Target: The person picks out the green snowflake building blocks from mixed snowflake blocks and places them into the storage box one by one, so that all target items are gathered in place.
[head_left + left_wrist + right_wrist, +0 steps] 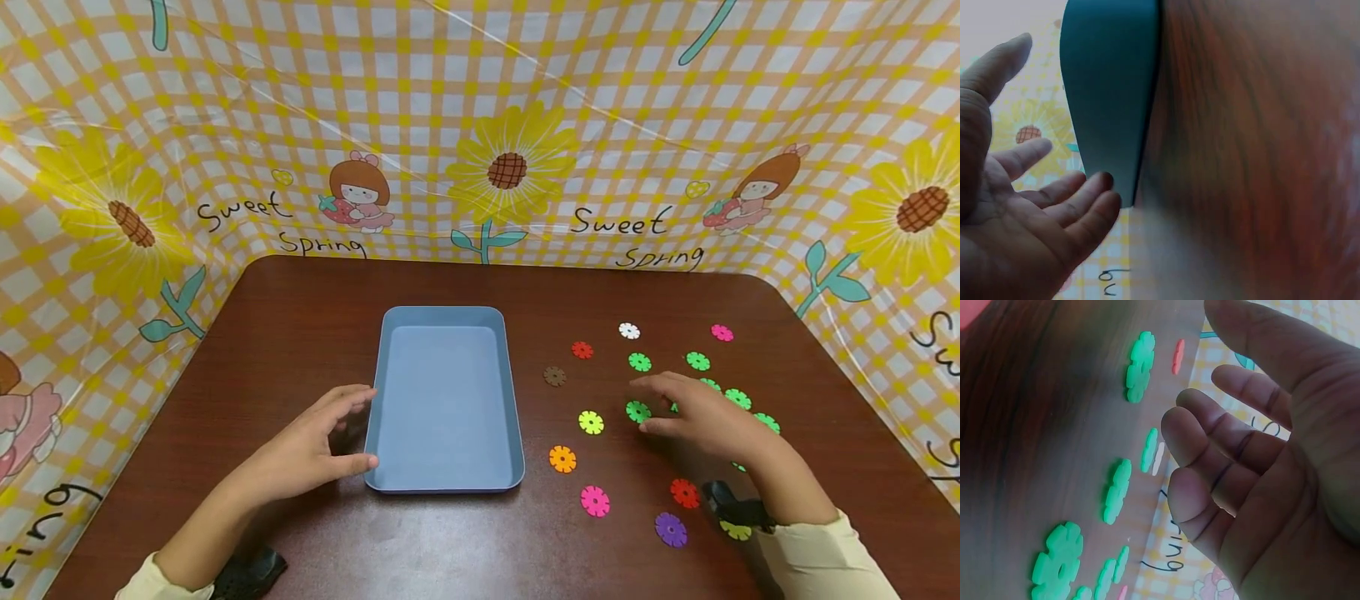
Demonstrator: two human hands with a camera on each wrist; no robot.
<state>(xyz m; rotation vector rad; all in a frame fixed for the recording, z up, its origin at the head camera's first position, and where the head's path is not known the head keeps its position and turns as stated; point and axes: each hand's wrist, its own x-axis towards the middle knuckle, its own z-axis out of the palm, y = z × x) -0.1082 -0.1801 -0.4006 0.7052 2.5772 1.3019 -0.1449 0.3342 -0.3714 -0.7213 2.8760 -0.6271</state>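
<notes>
A shallow blue-grey tray (pixel 446 400) lies on the dark wooden table. My left hand (pixel 311 446) is at its left side, thumb and fingers spread and relaxed, holding nothing. In the left wrist view the fingertips come close to the tray wall (pixel 1110 94); whether they touch it I cannot tell. Over the right part of the table hovers my right hand (pixel 701 412), loosely bent and holding nothing. Beneath and around it lie several green notched plastic discs, one (pixel 638 412) near the thumb tip. The right wrist view shows these green discs (pixel 1138 367) apart from the fingers.
More notched discs are scattered between tray and right arm: yellow (pixel 591 422), orange (pixel 562 459), pink (pixel 596 502), purple (pixel 671 530), red (pixel 582 350), brown (pixel 555 377), white (pixel 629 331). A checked flowered cloth (pixel 420 83) hangs around the table's back and sides.
</notes>
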